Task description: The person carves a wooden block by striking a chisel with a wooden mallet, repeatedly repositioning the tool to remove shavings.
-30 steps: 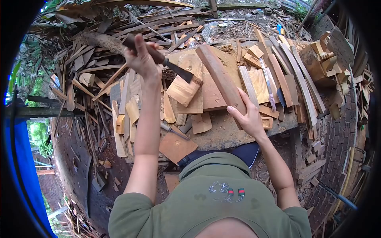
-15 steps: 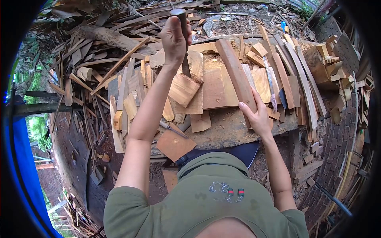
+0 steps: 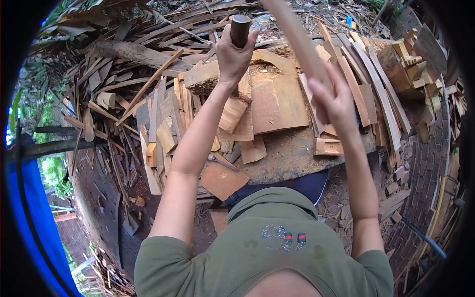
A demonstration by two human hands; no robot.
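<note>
My left hand (image 3: 234, 60) is closed around the upper part of a long chisel (image 3: 241, 30), its round dark end upward. The chisel's lower part runs down behind my wrist to a small wooden block (image 3: 232, 115); the cutting tip is hidden. This block rests tilted on pale boards on the bench. In my right hand (image 3: 337, 101) is a thick wooden bar (image 3: 302, 42), raised to the right of the chisel and blurred by motion. The bar's upper end leaves the top of the view.
The worn bench (image 3: 284, 168) carries flat boards (image 3: 282, 106), wood strips (image 3: 354, 89) and a notched block (image 3: 328, 147). A slim tool (image 3: 225, 162) lies on a square piece of wood (image 3: 225, 182) near my body. Scrap wood (image 3: 123, 84) is heaped behind and left.
The wooden bar has risen with my right hand and now blurs. My left hand and the chisel have shifted slightly right and down, and the small block appears turned.
</note>
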